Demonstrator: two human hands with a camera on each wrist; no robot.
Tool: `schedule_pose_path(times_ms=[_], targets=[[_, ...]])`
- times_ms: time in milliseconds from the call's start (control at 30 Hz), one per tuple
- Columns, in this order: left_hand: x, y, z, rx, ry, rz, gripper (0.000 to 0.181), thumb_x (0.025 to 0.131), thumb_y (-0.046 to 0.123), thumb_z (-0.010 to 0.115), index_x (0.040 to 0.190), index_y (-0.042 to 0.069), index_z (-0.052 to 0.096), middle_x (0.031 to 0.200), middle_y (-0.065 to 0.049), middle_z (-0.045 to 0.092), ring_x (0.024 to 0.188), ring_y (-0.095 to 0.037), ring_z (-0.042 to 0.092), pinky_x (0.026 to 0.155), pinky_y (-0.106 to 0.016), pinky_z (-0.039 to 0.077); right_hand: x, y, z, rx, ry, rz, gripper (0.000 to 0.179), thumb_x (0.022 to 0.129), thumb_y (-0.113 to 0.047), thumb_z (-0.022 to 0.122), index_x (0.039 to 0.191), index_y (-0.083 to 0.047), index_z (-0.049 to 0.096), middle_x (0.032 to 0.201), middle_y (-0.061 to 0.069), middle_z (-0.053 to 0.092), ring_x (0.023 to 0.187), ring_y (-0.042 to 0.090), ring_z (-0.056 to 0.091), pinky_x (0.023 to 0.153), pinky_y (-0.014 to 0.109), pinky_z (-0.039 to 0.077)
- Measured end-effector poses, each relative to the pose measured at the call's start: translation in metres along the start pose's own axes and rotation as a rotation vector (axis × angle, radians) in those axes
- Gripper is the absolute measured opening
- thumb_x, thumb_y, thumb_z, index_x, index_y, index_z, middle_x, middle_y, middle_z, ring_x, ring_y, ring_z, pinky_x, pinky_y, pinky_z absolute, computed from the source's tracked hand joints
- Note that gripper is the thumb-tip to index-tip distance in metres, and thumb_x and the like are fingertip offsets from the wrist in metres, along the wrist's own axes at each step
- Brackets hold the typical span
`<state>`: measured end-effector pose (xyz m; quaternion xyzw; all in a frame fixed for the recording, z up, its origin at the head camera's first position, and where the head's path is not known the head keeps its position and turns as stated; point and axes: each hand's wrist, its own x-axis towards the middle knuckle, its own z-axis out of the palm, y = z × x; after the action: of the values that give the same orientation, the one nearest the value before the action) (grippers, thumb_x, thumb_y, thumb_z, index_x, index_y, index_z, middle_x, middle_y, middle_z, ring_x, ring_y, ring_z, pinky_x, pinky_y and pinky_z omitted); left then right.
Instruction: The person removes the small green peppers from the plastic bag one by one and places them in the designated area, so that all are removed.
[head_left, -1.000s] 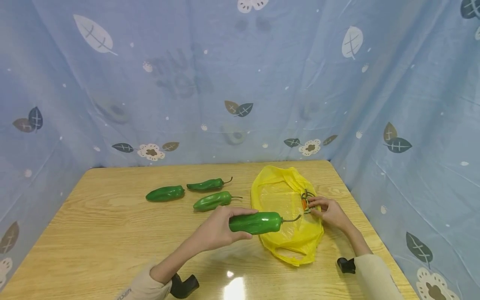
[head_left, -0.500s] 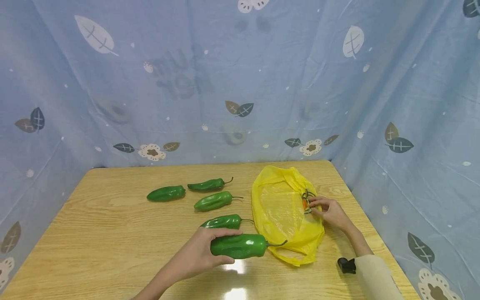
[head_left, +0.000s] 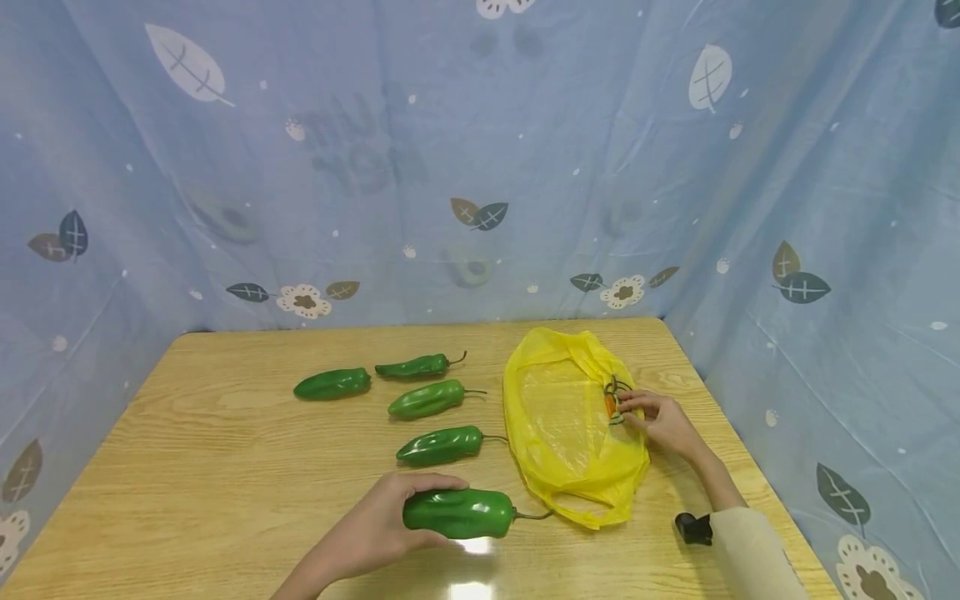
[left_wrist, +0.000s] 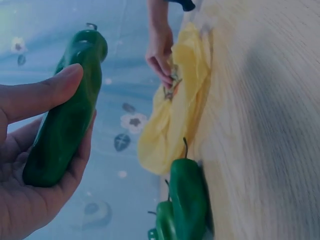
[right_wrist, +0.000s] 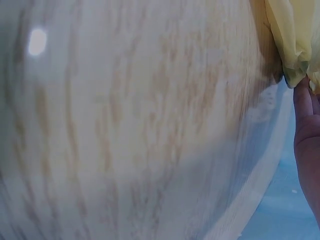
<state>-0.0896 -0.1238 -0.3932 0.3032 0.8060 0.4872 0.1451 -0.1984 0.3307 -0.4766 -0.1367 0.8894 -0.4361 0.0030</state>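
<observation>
A large green pepper (head_left: pixel 457 513) with a long stem lies across my left hand (head_left: pixel 378 521), thumb on one side and fingers on the other. It is held over the front of the table, its stem pointing right. At the right, my right hand (head_left: pixel 666 425) pinches the edge of a yellow plastic bag (head_left: pixel 547 471) lying flat. Beside those fingertips is a small orange thing (head_left: pixel 609 405) with thin dark loops; its kind is unclear. The right wrist view shows only part of that hand, against the bag's yellow edge (right_wrist: pixel 292 40).
Several green peppers lie left of the bag: one far left (head_left: pixel 332 384), one at the back (head_left: pixel 411 367), one below it (head_left: pixel 427 399) and the nearest (head_left: pixel 441 447). A patterned blue curtain (head_left: pixel 420 167) surrounds the wooden table (head_left: pixel 187 467). A black fitting (head_left: pixel 693 530) sits at my right wrist.
My left hand has moved left and toward the table's front with the pepper. The nearest pepper on the table has come into view behind it. My right hand stays at the bag.
</observation>
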Motion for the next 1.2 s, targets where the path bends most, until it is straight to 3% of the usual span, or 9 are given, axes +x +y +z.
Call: schedule_pose_path(times_ms=[167,367,533,800,1033,1200], targets=[[-0.004,-0.009,-0.007,0.041,0.023,-0.045,0.049,0.077,0.021,0.081,0.123,0.021,0.064,0.119,0.007,0.064,0.102,-0.01,0.058,0.084,-0.025,0.05,0.0,0.0,0.002,-0.042,0.025,-0.019,0.017,0.091,-0.003,0.064,0.105,0.006,0.07,0.125,0.026,0.057,0.12,0.048,0.046,0.094,0.055,0.043],[-0.008,-0.02,-0.022,0.057,0.064,-0.083,0.05,0.077,0.026,0.081,0.124,0.021,0.064,0.122,-0.004,0.063,0.099,-0.015,0.057,0.079,-0.025,0.049,-0.001,-0.002,0.0,-0.025,0.024,-0.007,0.018,0.09,-0.001,0.064,0.106,0.007,0.069,0.126,0.027,0.056,0.122,0.048,0.045,0.096,0.056,0.04],[-0.013,-0.031,-0.035,0.041,0.091,-0.106,0.052,0.077,0.03,0.08,0.125,0.018,0.063,0.126,-0.011,0.061,0.101,-0.017,0.058,0.079,-0.025,0.049,-0.002,-0.01,-0.001,-0.043,0.009,-0.007,0.019,0.092,0.001,0.061,0.108,0.01,0.067,0.128,0.03,0.053,0.122,0.049,0.044,0.096,0.057,0.04],[-0.026,-0.053,-0.058,-0.007,0.081,-0.145,0.057,0.08,0.027,0.078,0.131,0.009,0.059,0.133,-0.015,0.056,0.112,-0.025,0.056,0.082,-0.023,0.049,-0.001,0.001,0.003,-0.06,0.003,0.005,0.018,0.091,-0.002,0.063,0.106,0.004,0.07,0.128,0.025,0.056,0.123,0.046,0.045,0.097,0.058,0.04],[-0.026,-0.078,-0.085,-0.054,0.084,-0.161,0.059,0.083,0.021,0.076,0.135,0.003,0.054,0.137,-0.021,0.051,0.116,-0.032,0.055,0.083,-0.024,0.05,0.001,0.003,0.004,-0.083,0.018,-0.003,0.017,0.091,-0.003,0.063,0.106,0.004,0.07,0.127,0.025,0.056,0.122,0.047,0.046,0.096,0.058,0.04],[-0.025,-0.103,-0.106,-0.076,0.067,-0.148,0.061,0.085,0.017,0.074,0.137,-0.001,0.049,0.137,-0.026,0.049,0.106,-0.019,0.06,0.079,-0.027,0.052,0.001,0.0,0.004,-0.079,0.013,0.003,0.018,0.092,-0.003,0.063,0.106,0.004,0.07,0.128,0.025,0.056,0.122,0.046,0.046,0.096,0.058,0.04]])
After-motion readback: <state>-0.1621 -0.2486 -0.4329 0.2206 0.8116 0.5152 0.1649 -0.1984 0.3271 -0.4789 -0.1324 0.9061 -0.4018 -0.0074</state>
